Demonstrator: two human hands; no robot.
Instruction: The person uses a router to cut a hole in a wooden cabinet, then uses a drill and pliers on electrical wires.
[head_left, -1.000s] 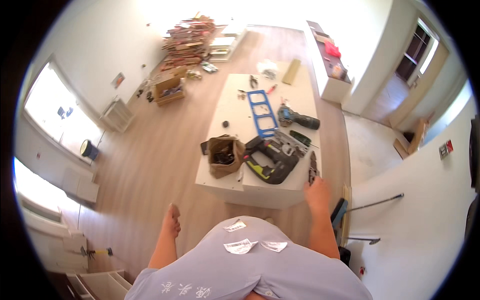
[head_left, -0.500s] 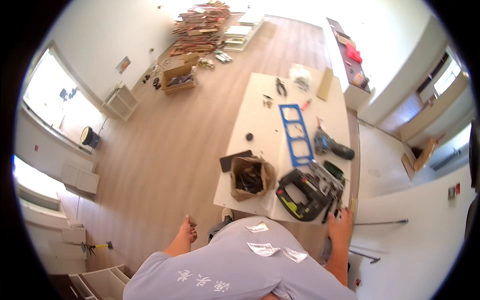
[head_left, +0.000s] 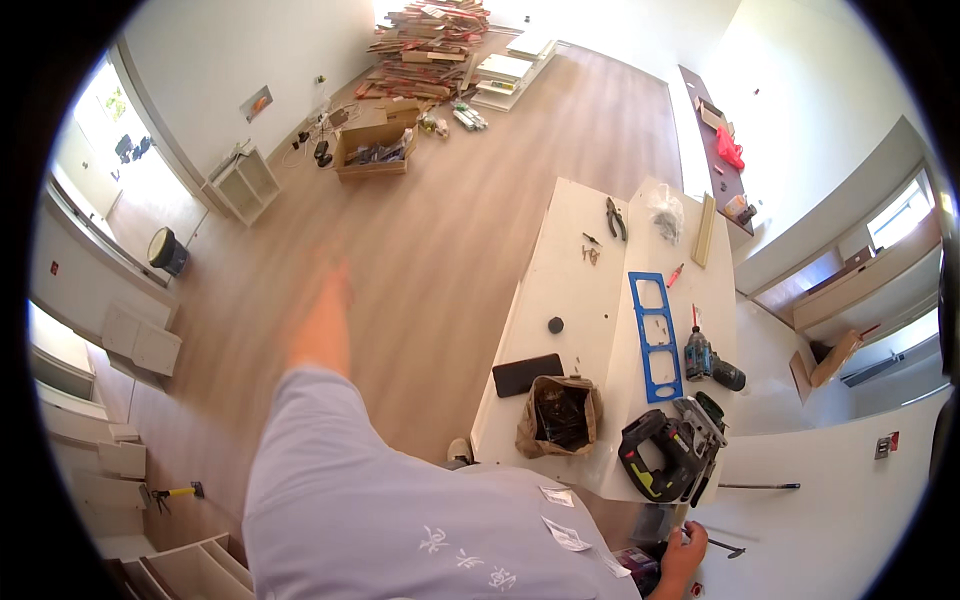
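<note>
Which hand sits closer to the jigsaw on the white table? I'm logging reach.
Right. The right hand is low beside the table's near corner, just below the jigsaw. The left hand is blurred, stretched out over the wood floor, well away from the white table.

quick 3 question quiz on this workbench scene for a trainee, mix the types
1. True or false: the left hand rests on the white table.
2. Which lies nearest the paper bag? A pliers B black phone C cardboard box
3. Fill in: the drill lies just right of the ___ template.

Key: 1 false, it is raised over the floor, blurred. 2 B. 3 blue.
</note>
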